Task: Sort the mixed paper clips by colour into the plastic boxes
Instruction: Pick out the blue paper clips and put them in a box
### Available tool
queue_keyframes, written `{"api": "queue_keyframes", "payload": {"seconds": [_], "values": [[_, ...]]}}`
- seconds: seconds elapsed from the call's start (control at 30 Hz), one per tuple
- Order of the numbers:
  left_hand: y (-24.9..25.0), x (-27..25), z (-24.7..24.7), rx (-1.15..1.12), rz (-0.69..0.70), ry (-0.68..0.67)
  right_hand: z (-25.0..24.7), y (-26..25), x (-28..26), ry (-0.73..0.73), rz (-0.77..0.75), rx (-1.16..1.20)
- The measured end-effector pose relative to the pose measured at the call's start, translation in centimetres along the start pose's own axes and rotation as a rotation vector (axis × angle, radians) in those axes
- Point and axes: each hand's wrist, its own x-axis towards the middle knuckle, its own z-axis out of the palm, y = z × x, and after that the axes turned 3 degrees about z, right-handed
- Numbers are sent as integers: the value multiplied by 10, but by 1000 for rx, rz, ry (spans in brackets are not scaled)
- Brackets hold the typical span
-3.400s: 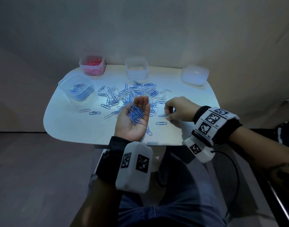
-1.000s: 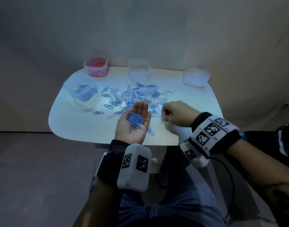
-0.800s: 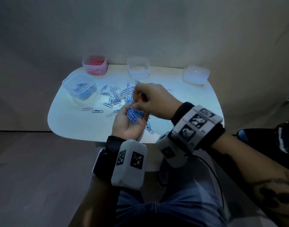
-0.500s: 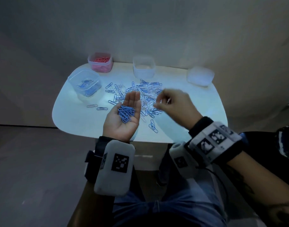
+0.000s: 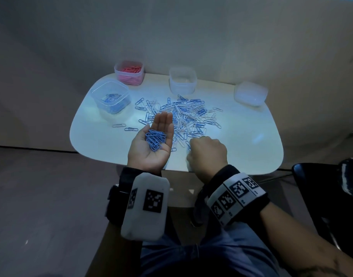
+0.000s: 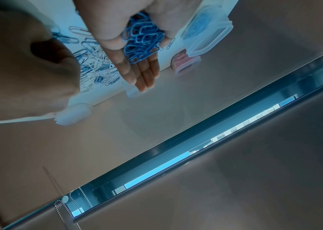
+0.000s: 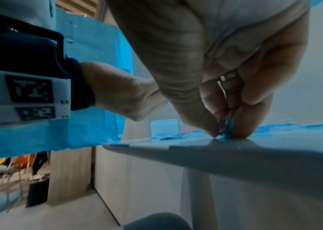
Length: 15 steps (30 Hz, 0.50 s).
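Paper clips (image 5: 182,114), blue ones and pale ones mixed, lie in a loose heap in the middle of the white table (image 5: 241,140). A bunch of blue clips (image 5: 155,139) rests in the left hand (image 5: 151,145), which is held palm up above the near side of the table, just beside the heap. Its fingers are straight and close together, not curled round the clips. The right hand (image 5: 206,151) is turned palm down at the near edge of the heap, with its fingertips (image 7: 241,132) touching the table. The thumb and fingers are pressed together on one blue clip (image 7: 225,127), which stands up between them with its low end on the table. A ring (image 7: 228,76) shows on one finger. At the far left, a clear box (image 5: 111,96) has some blue clips in it. Behind it stands a box with pink clips (image 5: 129,71). Two more boxes (image 5: 182,79) (image 5: 250,93) stand along the far side, well apart from each other.
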Motion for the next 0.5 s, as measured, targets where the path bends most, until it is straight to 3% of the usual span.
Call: {"api": "queue_keyframes", "payload": {"seconds": [0.17,0.27,0.33,0.43,0.5], "values": [[-1,1,-3,11,1,9,-7,7,4,27,-42,-17],[-3,5,-7,30,7,39,-16,23,10,87,60,195],[-8,8,-8,54,0,61,-28,29,14,208,97,426],[-21,13,-6,99,-43,89,-42,15,15,239,-40,650],[-29,15,0,132,-86,72,-41,1,15,172,-156,594]]}}
